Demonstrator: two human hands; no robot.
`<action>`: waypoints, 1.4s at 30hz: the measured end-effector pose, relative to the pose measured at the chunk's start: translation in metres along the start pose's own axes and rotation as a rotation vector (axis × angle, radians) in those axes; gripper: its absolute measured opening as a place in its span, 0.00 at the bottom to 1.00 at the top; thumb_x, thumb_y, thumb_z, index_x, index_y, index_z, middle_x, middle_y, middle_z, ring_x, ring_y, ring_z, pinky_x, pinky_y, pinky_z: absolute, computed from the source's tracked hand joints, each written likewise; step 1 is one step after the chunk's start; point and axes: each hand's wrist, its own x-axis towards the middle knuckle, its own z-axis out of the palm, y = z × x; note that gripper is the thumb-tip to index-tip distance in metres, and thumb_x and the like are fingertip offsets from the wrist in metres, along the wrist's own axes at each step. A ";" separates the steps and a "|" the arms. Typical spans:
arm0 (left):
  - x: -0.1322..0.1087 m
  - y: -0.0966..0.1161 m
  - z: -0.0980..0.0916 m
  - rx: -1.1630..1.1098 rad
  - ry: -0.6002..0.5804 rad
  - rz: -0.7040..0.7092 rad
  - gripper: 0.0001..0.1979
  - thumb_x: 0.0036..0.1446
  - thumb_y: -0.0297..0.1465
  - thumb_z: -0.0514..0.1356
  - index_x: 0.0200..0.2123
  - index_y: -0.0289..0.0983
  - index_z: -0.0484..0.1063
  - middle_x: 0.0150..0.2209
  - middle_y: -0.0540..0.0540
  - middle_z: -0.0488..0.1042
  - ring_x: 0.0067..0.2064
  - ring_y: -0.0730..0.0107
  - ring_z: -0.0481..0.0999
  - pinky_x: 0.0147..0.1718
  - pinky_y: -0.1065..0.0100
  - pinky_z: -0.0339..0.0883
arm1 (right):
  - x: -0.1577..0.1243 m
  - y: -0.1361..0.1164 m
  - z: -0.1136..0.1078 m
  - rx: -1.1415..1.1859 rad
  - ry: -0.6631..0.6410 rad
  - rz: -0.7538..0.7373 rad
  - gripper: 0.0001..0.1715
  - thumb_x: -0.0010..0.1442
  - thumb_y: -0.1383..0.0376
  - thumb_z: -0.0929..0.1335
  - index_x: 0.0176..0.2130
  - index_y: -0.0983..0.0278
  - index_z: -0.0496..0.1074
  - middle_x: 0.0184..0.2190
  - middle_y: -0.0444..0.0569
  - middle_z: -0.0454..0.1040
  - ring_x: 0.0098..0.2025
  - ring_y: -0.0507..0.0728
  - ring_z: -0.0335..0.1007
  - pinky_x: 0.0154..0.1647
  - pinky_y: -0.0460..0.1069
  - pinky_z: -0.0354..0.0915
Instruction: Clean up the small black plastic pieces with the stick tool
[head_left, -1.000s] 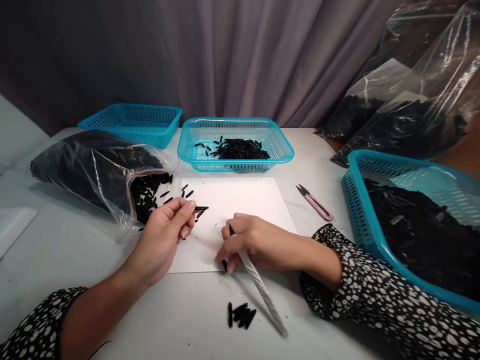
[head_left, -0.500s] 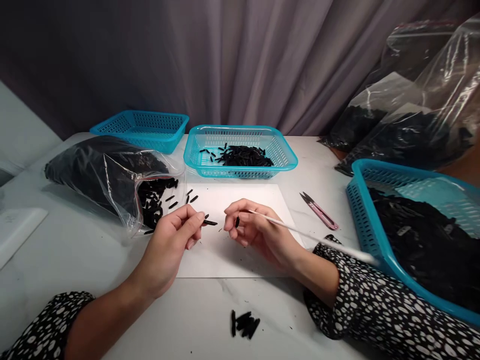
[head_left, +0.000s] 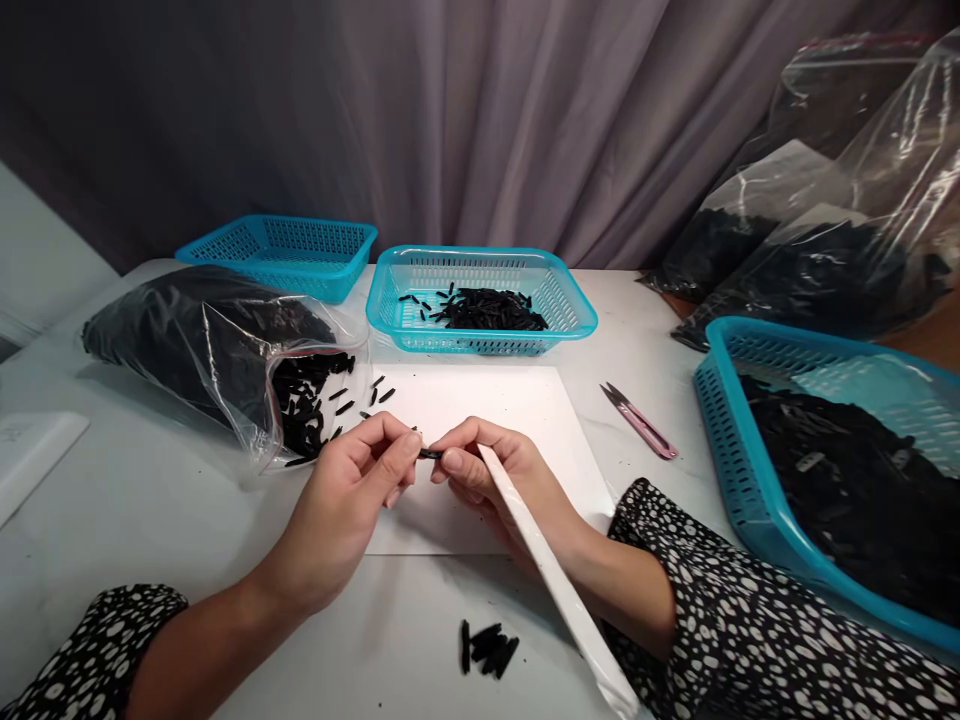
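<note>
My left hand (head_left: 349,500) is closed, with thumb and forefinger pinching one end of a small black strip-like piece (head_left: 430,454). The fingertips of my right hand (head_left: 517,475) meet the other end of that piece. A long flat white stick (head_left: 559,585), crinkled at its lower end, is also tucked in the right hand and slants down across the wrist. Both hands are over a white sheet (head_left: 525,400). Just left of them, loose black pieces spill from the mouth of a clear zip bag (head_left: 187,325). A small pile of similar pieces (head_left: 489,648) lies in front.
A blue basket (head_left: 484,345) behind the sheet holds many black pieces; another blue basket (head_left: 277,265) stands left of it. Pink-handled thread snips (head_left: 639,422) lie at right, beside a large blue basket (head_left: 720,430) of black material. Clear bags (head_left: 840,250) stand behind that.
My right hand has moved left to meet the piece in my left hand. The white stick has swung from pointing right to pointing down toward me.
</note>
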 end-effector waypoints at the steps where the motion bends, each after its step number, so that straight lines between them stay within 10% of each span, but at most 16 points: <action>1: 0.000 -0.001 -0.001 0.002 -0.009 0.008 0.15 0.64 0.38 0.59 0.26 0.39 0.67 0.25 0.55 0.62 0.27 0.74 0.57 0.28 0.69 0.54 | 0.000 0.000 0.000 0.000 -0.009 -0.003 0.15 0.53 0.56 0.78 0.34 0.63 0.76 0.25 0.42 0.74 0.20 0.47 0.46 0.21 0.47 0.43; 8: -0.002 -0.004 -0.004 0.025 0.034 0.060 0.14 0.65 0.37 0.60 0.27 0.40 0.67 0.25 0.55 0.62 0.27 0.74 0.58 0.28 0.71 0.55 | -0.007 -0.005 -0.009 -0.267 -0.011 -0.081 0.30 0.62 0.50 0.70 0.19 0.61 0.56 0.15 0.36 0.52 0.21 0.49 0.43 0.22 0.48 0.44; 11: -0.001 -0.003 -0.005 0.033 0.062 0.074 0.13 0.64 0.37 0.60 0.27 0.40 0.68 0.25 0.55 0.63 0.26 0.75 0.58 0.28 0.71 0.55 | -0.008 -0.012 -0.013 -0.420 -0.130 -0.194 0.31 0.59 0.58 0.72 0.19 0.60 0.50 0.23 0.44 0.68 0.24 0.51 0.55 0.25 0.48 0.51; 18: 0.001 -0.008 -0.005 0.040 0.058 0.030 0.14 0.64 0.38 0.60 0.27 0.39 0.67 0.25 0.56 0.64 0.26 0.76 0.58 0.27 0.72 0.56 | -0.005 -0.012 -0.009 -0.540 0.006 -0.317 0.26 0.55 0.61 0.77 0.24 0.60 0.56 0.19 0.36 0.59 0.22 0.49 0.51 0.23 0.47 0.52; 23: 0.003 -0.009 0.001 0.056 -0.051 0.013 0.14 0.64 0.38 0.58 0.27 0.39 0.70 0.25 0.54 0.68 0.25 0.77 0.62 0.25 0.72 0.56 | -0.002 -0.008 -0.005 -0.357 0.015 -0.307 0.15 0.54 0.57 0.77 0.35 0.62 0.73 0.28 0.42 0.71 0.28 0.52 0.64 0.28 0.48 0.60; 30: -0.003 -0.009 0.000 0.140 -0.067 0.047 0.02 0.66 0.30 0.53 0.40 0.43 0.64 0.27 0.56 0.74 0.25 0.76 0.68 0.27 0.72 0.62 | 0.007 -0.015 -0.016 0.039 0.044 -0.117 0.21 0.65 0.52 0.67 0.27 0.63 0.67 0.22 0.40 0.70 0.15 0.44 0.44 0.18 0.46 0.40; 42: -0.007 -0.017 -0.006 0.464 -0.041 0.366 0.09 0.66 0.25 0.53 0.39 0.46 0.55 0.27 0.56 0.72 0.25 0.74 0.71 0.22 0.73 0.64 | 0.002 -0.013 -0.019 -0.404 -0.057 -0.246 0.05 0.57 0.63 0.76 0.37 0.59 0.83 0.24 0.42 0.72 0.25 0.51 0.61 0.28 0.49 0.59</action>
